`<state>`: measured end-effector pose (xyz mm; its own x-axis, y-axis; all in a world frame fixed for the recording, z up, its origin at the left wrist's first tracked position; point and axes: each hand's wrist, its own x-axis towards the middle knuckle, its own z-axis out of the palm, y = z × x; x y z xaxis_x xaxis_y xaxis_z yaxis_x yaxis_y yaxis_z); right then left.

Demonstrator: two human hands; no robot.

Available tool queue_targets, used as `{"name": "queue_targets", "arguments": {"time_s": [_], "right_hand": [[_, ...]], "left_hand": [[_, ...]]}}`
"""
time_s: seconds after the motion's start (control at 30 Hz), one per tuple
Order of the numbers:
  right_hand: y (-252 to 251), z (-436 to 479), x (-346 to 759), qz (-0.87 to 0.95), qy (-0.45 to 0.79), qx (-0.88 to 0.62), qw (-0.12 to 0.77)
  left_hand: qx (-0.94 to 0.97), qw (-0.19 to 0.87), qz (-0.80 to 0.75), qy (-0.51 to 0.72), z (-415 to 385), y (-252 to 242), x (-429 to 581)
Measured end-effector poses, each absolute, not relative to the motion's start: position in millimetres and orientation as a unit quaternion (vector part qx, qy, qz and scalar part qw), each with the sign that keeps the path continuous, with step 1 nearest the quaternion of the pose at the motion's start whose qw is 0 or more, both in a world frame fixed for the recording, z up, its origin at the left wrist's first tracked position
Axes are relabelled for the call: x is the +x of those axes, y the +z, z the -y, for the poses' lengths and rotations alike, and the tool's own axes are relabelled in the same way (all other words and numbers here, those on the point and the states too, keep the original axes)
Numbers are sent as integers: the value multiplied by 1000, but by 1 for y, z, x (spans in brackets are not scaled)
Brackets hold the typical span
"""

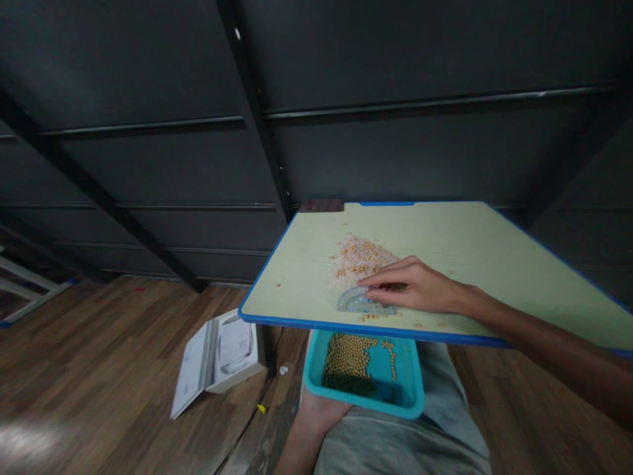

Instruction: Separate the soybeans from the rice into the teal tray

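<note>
My right hand (413, 287) lies on a pale green desk top (475, 251) with a blue rim. Its fingers press down on a clear half-round protractor (353, 302) near the front edge. Just beyond the protractor is a pile of white grains mixed with yellow beans (359, 258). A few beans lie loose by the edge. Below the desk edge, on my lap, a teal tray (395, 392) holds several yellow beans (349, 359). My left hand (319, 412) is under the tray's near left corner; its fingers are hidden.
An open white box (217, 356) lies on the wooden floor (99, 349) to the left of the desk. A dark wall with slanted metal bars (252, 105) stands behind. A pale frame (24, 284) shows at the far left.
</note>
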<state>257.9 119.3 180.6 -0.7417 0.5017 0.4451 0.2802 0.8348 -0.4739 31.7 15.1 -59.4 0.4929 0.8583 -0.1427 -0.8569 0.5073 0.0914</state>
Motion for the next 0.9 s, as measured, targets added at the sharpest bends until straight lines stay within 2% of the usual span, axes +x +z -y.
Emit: {"name": "queue_targets", "arguments": {"time_s": [0.4,0.9], "right_hand": [[178,-116,257,906,261,-204,262],[180,-127,264,914,98,-267,290]], "left_hand": [[-24,868,-68,492,-15,-37,37],[36,862,-128,489,-11,-51,27]]}}
